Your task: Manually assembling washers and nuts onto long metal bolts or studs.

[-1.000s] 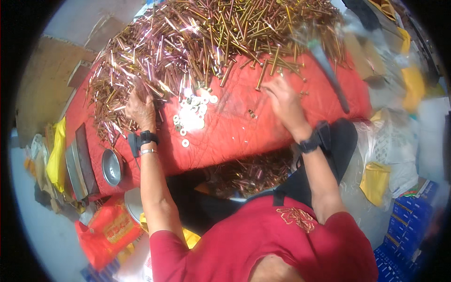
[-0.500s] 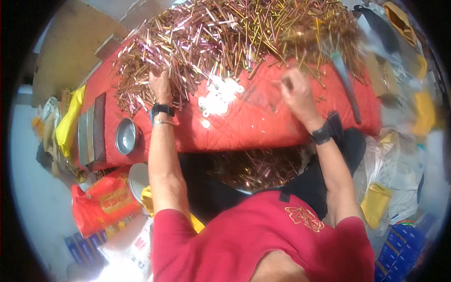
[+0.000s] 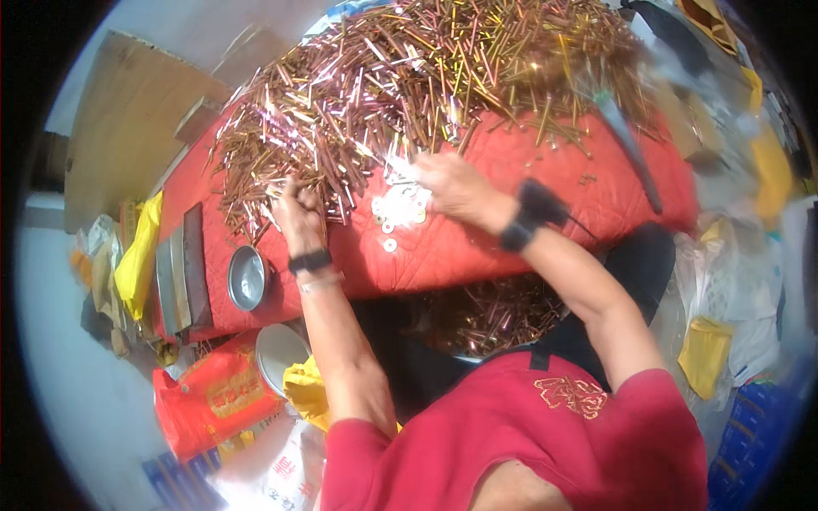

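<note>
Two hands work: left hand (image 3: 298,213) fisted in countless brass rods (image 3: 409,85), right hand (image 3: 452,189) curled over washers (image 3: 399,209)

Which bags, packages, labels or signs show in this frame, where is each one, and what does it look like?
Red printed bag: floor, lower left below the red table cover; bulging, yellow markings.
White sack: bottom edge, right of the red bag; red print, partly cut off.
Yellow bag: left of the table; crumpled, plain.
Yellow bag: right, on the floor; small, plain.
Cardboard sheet: upper left; flat, brown.
No screens or signs.
</note>
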Motion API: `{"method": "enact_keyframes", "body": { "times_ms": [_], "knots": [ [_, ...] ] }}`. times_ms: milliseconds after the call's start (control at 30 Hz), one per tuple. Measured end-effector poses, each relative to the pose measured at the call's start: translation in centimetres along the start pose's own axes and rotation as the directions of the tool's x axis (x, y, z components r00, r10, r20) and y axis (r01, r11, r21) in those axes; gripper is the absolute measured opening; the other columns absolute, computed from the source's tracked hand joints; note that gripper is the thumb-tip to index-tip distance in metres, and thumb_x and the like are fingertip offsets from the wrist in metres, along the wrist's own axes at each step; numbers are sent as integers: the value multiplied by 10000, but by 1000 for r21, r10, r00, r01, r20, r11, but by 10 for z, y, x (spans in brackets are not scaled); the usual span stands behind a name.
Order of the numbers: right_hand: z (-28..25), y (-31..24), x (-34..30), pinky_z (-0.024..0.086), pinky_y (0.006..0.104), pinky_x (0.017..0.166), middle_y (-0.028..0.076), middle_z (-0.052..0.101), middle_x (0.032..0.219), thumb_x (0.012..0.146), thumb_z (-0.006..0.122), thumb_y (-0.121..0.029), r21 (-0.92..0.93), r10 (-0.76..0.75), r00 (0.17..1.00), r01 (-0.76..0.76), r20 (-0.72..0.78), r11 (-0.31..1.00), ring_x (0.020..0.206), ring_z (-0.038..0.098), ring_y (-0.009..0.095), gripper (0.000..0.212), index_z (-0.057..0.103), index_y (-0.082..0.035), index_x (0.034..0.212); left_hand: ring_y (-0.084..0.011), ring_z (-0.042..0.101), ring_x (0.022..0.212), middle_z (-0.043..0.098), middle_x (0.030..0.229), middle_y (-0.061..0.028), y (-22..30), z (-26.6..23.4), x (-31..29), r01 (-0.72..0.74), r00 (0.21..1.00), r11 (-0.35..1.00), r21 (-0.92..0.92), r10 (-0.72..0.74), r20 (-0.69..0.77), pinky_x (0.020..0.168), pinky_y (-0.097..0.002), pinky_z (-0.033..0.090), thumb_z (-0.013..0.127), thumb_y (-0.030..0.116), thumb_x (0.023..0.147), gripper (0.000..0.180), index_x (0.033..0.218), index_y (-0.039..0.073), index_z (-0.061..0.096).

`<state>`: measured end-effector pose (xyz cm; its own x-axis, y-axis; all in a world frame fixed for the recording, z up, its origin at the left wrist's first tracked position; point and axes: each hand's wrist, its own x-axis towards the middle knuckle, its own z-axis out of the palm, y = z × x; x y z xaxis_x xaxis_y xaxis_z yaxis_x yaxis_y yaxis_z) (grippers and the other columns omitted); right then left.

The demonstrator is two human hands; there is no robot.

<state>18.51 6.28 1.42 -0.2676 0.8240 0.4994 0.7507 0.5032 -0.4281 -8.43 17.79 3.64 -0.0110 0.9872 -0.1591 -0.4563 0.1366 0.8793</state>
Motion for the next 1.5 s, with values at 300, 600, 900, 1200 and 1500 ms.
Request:
{"method": "enact_keyframes", "body": {
  "times_ms": [300, 600, 900, 1200, 1500],
  "knots": [
    [69, 12, 11, 425, 410, 744, 50, 562, 868, 828, 515, -200, -166, -160, 973, 132, -167, 977, 865, 583, 227, 106, 555, -103, 812, -430, 540, 815, 525, 880, -213, -94, 25, -89, -445, 797, -52, 894, 433, 421, 677, -497, 436, 560, 57, 828, 88, 893, 19, 514],
    [-39, 27, -44, 483, 415, 715, 143, 549, 837, 766, 579, -115, 155, 121, 972, -90, -201, 984, 810, 588, 311, 114, 591, -63, 868, -369, 532, 754, 531, 815, -189, -101, 49, -82, -653, 713, 121, 748, 433, 552, 681, -421, 451, 563, -24, 768, 74, 830, 10, 541],
    [-90, 35, -110, 490, 377, 694, 174, 628, 817, 878, 452, -103, 379, 648, 762, -592, -24, 711, 793, 639, 252, 258, 581, -6, 1080, -396, 555, 843, 580, 884, -212, -11, 1, 28, -300, 774, -35, 953, 575, 265, 783, -459, 442, 564, 39, 785, 130, 907, 17, 601],
    [-61, 49, -82, 494, 423, 709, 161, 650, 862, 823, 574, -151, 69, 415, 896, -409, -160, 910, 824, 629, 331, 175, 655, -81, 962, -373, 562, 848, 578, 893, -175, -85, 23, -20, -481, 719, -58, 875, 545, 432, 756, -456, 446, 602, 55, 782, 140, 916, 50, 565],
    [-56, 72, -55, 500, 460, 645, 152, 649, 756, 795, 571, -150, -156, 359, 933, -350, 30, 924, 744, 639, 346, 129, 674, -96, 850, -135, 540, 617, 542, 758, -65, -57, 4, -43, 151, 987, 950, -273, -130, 95, 513, -218, 447, 600, 74, 868, 142, 940, -43, 563]
  ]
}}
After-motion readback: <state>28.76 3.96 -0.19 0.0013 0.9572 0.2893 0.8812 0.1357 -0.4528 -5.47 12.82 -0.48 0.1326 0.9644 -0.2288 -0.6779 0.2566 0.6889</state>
